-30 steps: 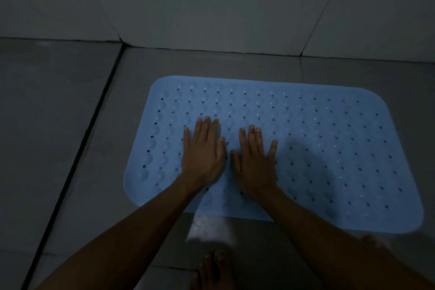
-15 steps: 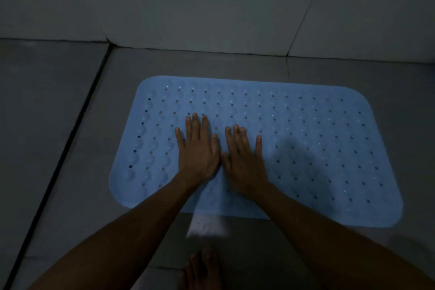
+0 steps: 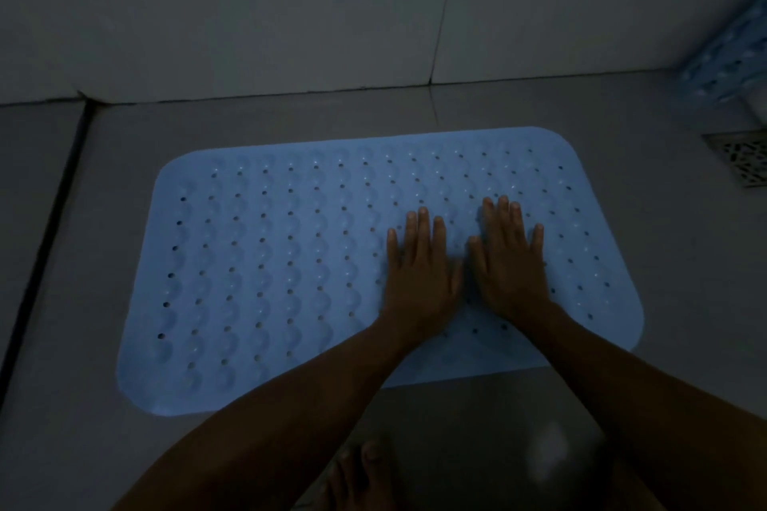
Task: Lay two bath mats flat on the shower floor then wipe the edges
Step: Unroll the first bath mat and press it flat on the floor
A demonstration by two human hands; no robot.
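Both hands slid rightward | left hand (image 3: 419,282), right hand (image 3: 512,266) — flat, fingers straight | perforated rubbery mat (image 3: 269,261)

The second blue mat (image 3: 724,58) at the right edge is cut off and blurred, so how it stands or rests cannot be told. The floor drain (image 3: 741,158) is also cropped by the right edge. Both forearms hide part of the near edge of the blue bath mat (image 3: 269,261), and a bare foot (image 3: 361,477) is cut off at the bottom edge.
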